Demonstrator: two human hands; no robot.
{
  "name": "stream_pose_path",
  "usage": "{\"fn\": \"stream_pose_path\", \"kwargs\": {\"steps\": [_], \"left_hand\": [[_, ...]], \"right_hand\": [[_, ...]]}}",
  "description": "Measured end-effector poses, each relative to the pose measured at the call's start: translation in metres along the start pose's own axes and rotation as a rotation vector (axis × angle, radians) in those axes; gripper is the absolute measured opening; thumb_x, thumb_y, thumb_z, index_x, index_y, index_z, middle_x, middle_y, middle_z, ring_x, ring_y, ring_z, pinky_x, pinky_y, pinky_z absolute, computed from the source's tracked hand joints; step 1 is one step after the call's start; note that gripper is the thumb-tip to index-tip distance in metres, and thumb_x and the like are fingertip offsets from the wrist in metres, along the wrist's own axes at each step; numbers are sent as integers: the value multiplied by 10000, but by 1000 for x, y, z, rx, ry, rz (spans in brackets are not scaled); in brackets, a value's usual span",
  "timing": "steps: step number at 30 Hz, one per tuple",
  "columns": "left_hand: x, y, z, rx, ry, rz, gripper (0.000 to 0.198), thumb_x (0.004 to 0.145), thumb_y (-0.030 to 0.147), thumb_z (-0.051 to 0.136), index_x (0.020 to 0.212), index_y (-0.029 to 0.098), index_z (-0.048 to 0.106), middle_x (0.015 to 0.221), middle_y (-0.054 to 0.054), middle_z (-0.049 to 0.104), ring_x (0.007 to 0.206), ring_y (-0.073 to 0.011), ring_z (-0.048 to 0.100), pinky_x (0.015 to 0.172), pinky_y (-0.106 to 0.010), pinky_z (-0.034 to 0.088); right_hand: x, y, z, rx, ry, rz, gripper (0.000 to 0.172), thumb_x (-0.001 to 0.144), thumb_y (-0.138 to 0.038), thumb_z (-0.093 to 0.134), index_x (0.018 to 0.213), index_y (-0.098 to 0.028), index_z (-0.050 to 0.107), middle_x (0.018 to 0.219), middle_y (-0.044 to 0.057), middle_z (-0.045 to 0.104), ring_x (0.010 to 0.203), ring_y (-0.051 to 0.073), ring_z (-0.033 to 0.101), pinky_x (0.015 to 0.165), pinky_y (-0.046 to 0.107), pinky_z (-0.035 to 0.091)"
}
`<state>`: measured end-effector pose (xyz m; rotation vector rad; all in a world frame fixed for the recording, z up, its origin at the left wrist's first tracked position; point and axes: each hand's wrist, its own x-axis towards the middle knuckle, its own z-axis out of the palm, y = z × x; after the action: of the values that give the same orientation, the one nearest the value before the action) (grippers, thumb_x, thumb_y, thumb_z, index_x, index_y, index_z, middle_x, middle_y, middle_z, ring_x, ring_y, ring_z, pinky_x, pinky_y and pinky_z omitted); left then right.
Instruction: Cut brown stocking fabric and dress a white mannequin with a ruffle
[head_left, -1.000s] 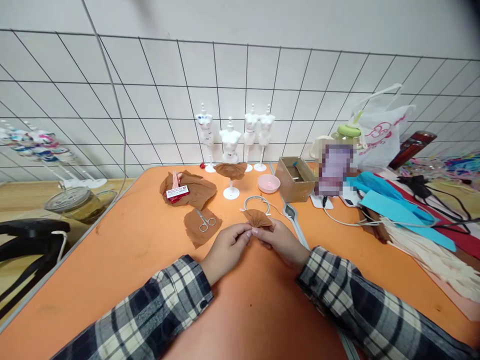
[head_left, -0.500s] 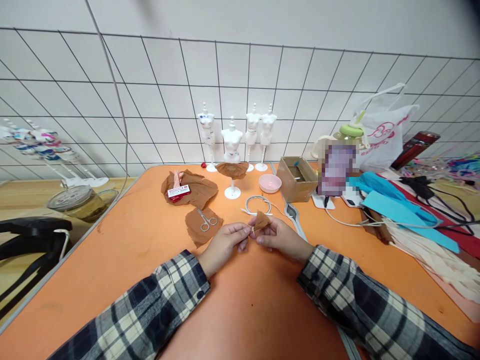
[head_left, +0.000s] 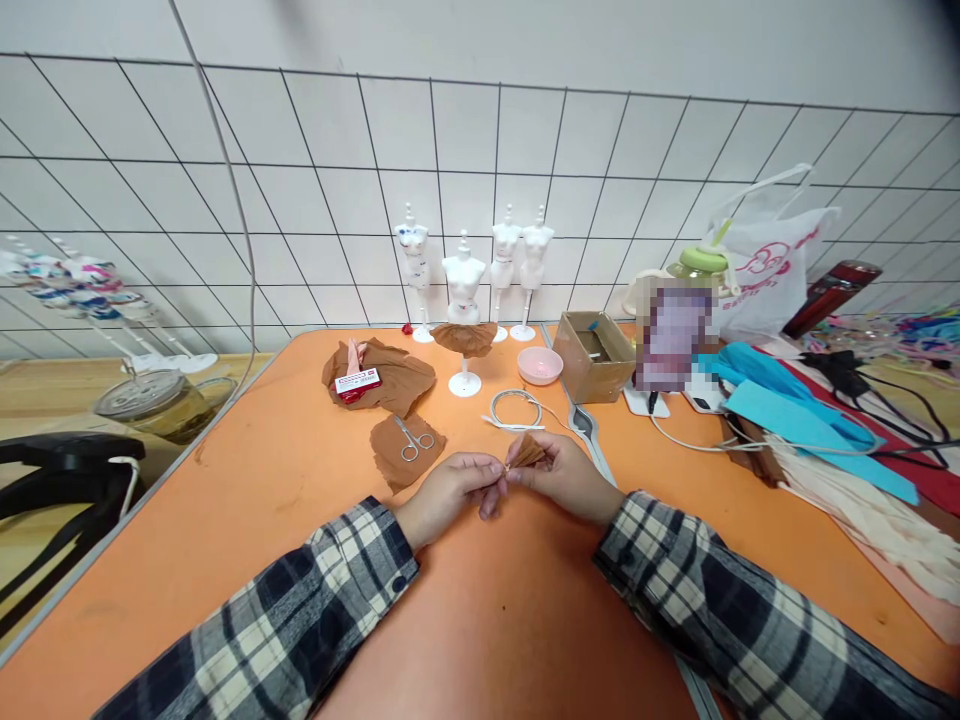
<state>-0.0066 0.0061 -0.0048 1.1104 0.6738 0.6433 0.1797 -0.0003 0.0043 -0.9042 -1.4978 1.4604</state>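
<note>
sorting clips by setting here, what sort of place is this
Likely a craft or sewing workspace: upright white dress forms, scissors lying on brown cloth, and a gathered brown piece held between the left hand and the right hand.

My L sleeve (head_left: 296, 600) & R sleeve (head_left: 720, 595): long, plaid, navy/blk w/ cream + grey checks. Dk btn (head_left: 400, 583) on my L cuff (head_left: 384, 540).
</note>
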Motion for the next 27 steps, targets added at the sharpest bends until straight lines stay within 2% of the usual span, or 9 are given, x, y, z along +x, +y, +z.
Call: {"fn": "stream_pose_path", "kwargs": {"steps": [4, 8, 10, 13, 15, 17, 19, 23, 27], "left_hand": [[-2, 7, 5, 50, 19, 49, 384, 829, 495, 623, 751, 125, 686, 646, -46, 648, 621, -155, 564, 636, -270, 396], [-1, 10, 3, 158, 168, 133, 323, 755, 457, 726, 757, 136, 694, 711, -16, 638, 668, -134, 525, 671, -253, 382], [1, 9, 0, 152, 235, 145, 308, 735, 440, 745, 727, 138, 686, 684, -5, 618, 649, -128, 503, 652, -247, 370], [3, 7, -5, 79, 229, 138, 308, 726, 440, 750, 729, 138, 687, 718, -21, 638, 686, -141, 524, 678, -255, 379], [3, 8, -5, 71, 209, 131, 305, 725, 437, 757, 738, 139, 691, 736, -23, 641, 697, -140, 524, 693, -256, 379], [2, 9, -5, 94, 196, 129, 303, 736, 439, 751, 754, 141, 694, 729, -13, 628, 685, -131, 511, 688, -253, 373], [1, 10, -5, 111, 175, 132, 301, 755, 440, 736, 770, 143, 687, 717, 1, 612, 674, -123, 500, 675, -246, 366], [2, 8, -9, 64, 116, 98, 268, 727, 359, 783, 813, 145, 647, 771, -2, 635, 710, -125, 529, 681, -241, 375], [4, 6, -11, -114, 154, 96, 249, 694, 253, 805, 861, 144, 656, 806, -22, 652, 727, -128, 551, 708, -255, 416]], "right_hand": [[0, 2, -3, -58, 23, -51, 273, 753, -408, 745, 780, -176, 604, 703, 3, 623, 698, 157, 578, 703, 300, 448], [2, 3, -7, -116, 100, 17, 299, 778, -458, 700, 830, -172, 629, 764, 22, 630, 691, 155, 560, 667, 297, 448], [3, 3, -7, -159, 139, 78, 357, 769, -467, 700, 975, -184, 632, 786, 21, 623, 612, 135, 520, 559, 270, 412], [3, 3, -8, -158, 238, 126, 565, 760, -463, 702, 1238, -229, 515, 841, 19, 612, 544, 116, 478, 466, 243, 351], [3, 4, -9, -151, 282, 112, 504, 763, -477, 688, 1170, -218, 543, 770, 0, 576, 532, 113, 457, 459, 237, 334], [3, 5, -10, -190, 294, 79, 356, 757, -489, 683, 938, -193, 603, 670, -18, 519, 532, 113, 429, 471, 239, 319], [3, 6, -11, -241, 315, 46, 317, 755, -489, 680, 776, -187, 590, 617, -23, 477, 537, 114, 406, 484, 244, 308], [5, 6, -12, -225, 387, 8, 300, 785, -480, 647, 799, -189, 578, 625, -25, 481, 531, 111, 388, 488, 247, 307], [4, 5, -11, -97, 357, -33, 296, 773, -455, 666, 832, -201, 526, 812, 29, 597, 686, 149, 532, 561, 252, 418]]}}
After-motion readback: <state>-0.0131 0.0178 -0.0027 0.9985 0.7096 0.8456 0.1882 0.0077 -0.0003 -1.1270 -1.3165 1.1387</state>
